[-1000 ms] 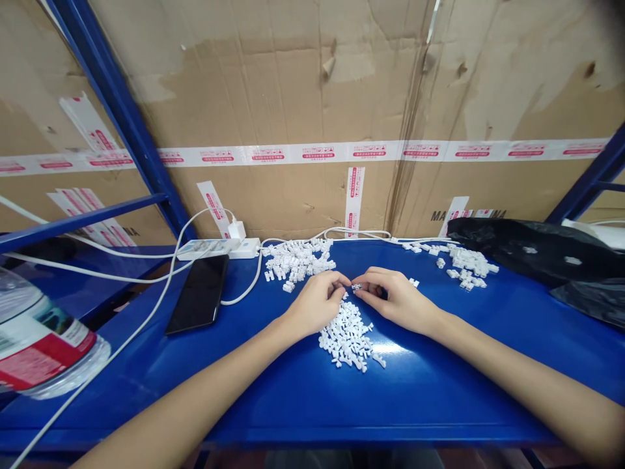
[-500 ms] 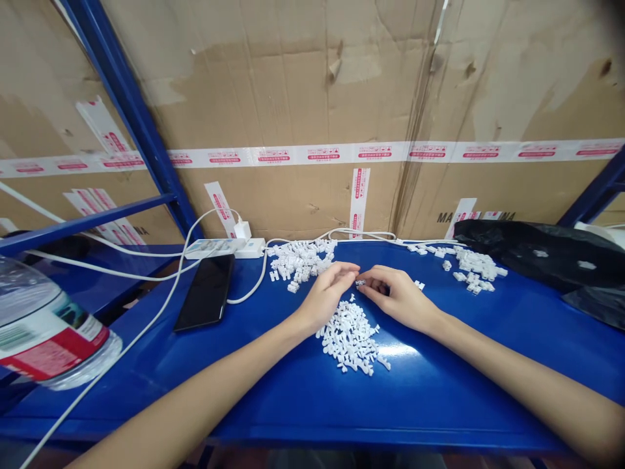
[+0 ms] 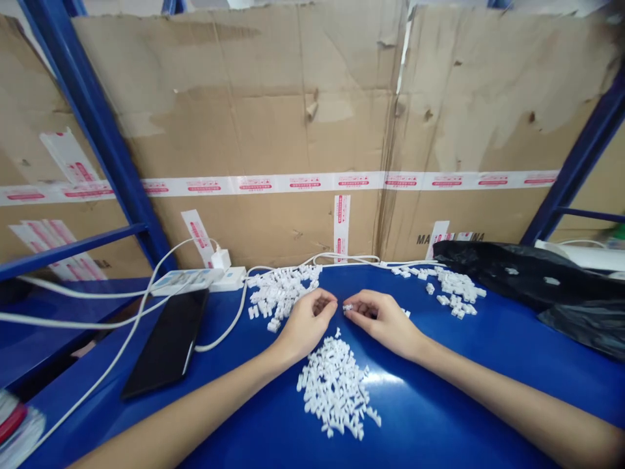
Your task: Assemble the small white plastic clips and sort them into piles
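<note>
Between the thumb and fingertips of my right hand [image 3: 388,320] is a small white plastic connector [image 3: 347,307] with some clear or metallic-looking parts. My left hand [image 3: 307,324] is closed in a pinch just left of it, the two hands a small gap apart. Whatever its fingertips hold, if anything, is too small to make out. Below both hands lies a pile of small white lever-like plastic pieces [image 3: 334,387]. Behind my left hand is a heap of white block-shaped pieces [image 3: 280,292]. More white connectors [image 3: 456,286] lie beyond my right hand.
A black phone [image 3: 168,342] lies on the blue table [image 3: 439,410], near a white power strip [image 3: 195,281] with cables. Black plastic bags [image 3: 512,273] lie at the right. A cardboard wall [image 3: 273,143] stands behind. A bottle [image 3: 19,423] is partly visible at lower left.
The view has tilted up and shifted. My left fingers have curled from stretched out into a pinch, and the hands are slightly apart. My right hand still holds the connector.
</note>
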Tool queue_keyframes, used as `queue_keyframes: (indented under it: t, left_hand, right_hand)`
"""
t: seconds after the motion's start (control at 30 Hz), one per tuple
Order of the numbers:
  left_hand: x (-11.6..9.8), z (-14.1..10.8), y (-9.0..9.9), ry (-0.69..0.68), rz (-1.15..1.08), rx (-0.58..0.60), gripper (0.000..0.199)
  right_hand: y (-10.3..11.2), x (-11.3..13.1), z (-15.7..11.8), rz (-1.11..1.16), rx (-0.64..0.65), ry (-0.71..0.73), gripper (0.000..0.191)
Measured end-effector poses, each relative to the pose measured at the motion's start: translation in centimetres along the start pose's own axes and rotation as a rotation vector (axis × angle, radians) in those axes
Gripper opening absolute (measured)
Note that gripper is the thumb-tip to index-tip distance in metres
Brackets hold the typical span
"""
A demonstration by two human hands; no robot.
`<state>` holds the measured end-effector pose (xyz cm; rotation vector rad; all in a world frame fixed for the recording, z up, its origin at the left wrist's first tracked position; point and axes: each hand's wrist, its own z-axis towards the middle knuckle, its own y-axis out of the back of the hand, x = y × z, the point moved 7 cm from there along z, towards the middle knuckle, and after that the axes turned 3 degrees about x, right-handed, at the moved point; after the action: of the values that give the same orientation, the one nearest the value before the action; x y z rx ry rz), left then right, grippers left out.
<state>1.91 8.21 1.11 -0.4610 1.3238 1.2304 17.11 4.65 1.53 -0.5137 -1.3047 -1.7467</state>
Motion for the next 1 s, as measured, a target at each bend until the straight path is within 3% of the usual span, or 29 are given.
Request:
queue_keyframes:
  t: [0.2, 0.33, 0.47, 0.57, 0.83, 1.0]
  left_hand:
    - [-0.4, -0.2, 0.6, 0.014, 0.190, 0.074, 0.024]
    - [-0.4, -0.8, 0.6, 0.064, 0.202, 0.122, 0.014]
    - [0.1, -0.8, 0.4, 0.112, 0.151, 0.157, 0.009]
    - [0.1, -0.8, 0.5, 0.074, 0.117, 0.162, 0.009]
    - [0.6, -0.7, 1.3, 0.112, -0.253, 0.052, 0.015]
    - [1.2, -0.6, 0.8, 0.110, -0.291, 0.088, 0.019]
  right_hand:
    - [-0.4, -0.7, 1.4, 0.104, 0.042, -0.026, 0.018]
    - [-0.4, -0.9, 1.0, 0.180, 0.072, -0.040, 0.020]
    - [-0.2, -1.6, 0.6, 0.278, 0.087, -0.100, 0.025]
    - [-0.1, -1.5, 0.5, 0.269, 0.098, -0.107, 0.027]
    - [-0.2, -0.4, -0.3, 0.242, 0.150, -0.090, 0.027]
    - [-0.2, -0.5, -0.5, 0.302, 0.157, -0.125, 0.030]
